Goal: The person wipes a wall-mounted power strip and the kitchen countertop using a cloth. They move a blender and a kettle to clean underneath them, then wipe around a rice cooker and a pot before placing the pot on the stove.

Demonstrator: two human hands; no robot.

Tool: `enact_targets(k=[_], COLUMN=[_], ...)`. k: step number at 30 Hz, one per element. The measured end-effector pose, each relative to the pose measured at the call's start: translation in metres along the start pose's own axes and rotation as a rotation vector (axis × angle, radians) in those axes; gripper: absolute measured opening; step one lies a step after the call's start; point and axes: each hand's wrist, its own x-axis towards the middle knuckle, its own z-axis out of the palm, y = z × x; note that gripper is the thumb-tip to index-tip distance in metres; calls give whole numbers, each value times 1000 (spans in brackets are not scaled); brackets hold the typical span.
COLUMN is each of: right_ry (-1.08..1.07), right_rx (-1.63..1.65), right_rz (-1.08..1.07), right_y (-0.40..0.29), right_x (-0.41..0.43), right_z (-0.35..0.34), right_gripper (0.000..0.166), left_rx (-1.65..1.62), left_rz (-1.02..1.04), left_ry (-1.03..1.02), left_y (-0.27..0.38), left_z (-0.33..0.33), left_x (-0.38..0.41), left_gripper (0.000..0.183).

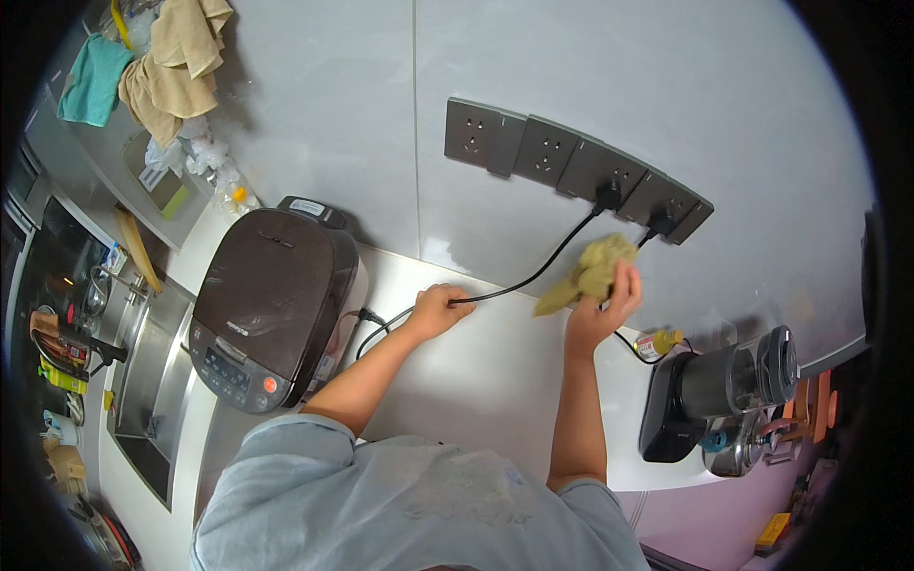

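Observation:
My left hand (438,311) is closed around a black power cord (543,268) above the white counter. From that hand the cord rises to a black plug (608,194) in the dark wall socket strip (550,153); its other way it loops towards the brown-lidded rice cooker (275,285) on the left. Bunched in my right hand (607,307) is a yellow-green cloth (596,268), slightly blurred, close to the wall below the sockets. Behind the cloth a second cord runs from another plug (662,220), partly hidden by the cloth and hand.
A black blender (685,400) and a yellow-capped bottle (658,344) stand on the counter (464,371) at the right, with a glass kettle (739,446) beside them. At the left lies a steel sink (153,378); beige towels (171,78) and a teal cloth (96,78) hang above.

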Motion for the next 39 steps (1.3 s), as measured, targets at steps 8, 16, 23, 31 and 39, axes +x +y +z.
enact_targets(k=[8, 16, 23, 31, 39], right_ry=[-10, -402, -740, -330, -332], right_rx=[-240, -169, 82, -212, -549], right_rz=[-182, -479, -386, -15, 332], right_y=[40, 26, 49, 97, 186], right_x=[-18, -32, -92, -108, -143], right_z=[95, 105, 95, -42, -17], right_gripper=[68, 35, 33, 46, 56], left_rx=[-184, -201, -286, -275, -239], left_rz=[193, 248, 200, 196, 231], left_ry=[73, 144, 123, 210, 188], left_y=[18, 16, 22, 21, 6], left_z=[-9, -11, -14, -18, -11], left_x=[-43, -56, -61, -61, -57], left_gripper=[21, 18, 16, 17, 18])
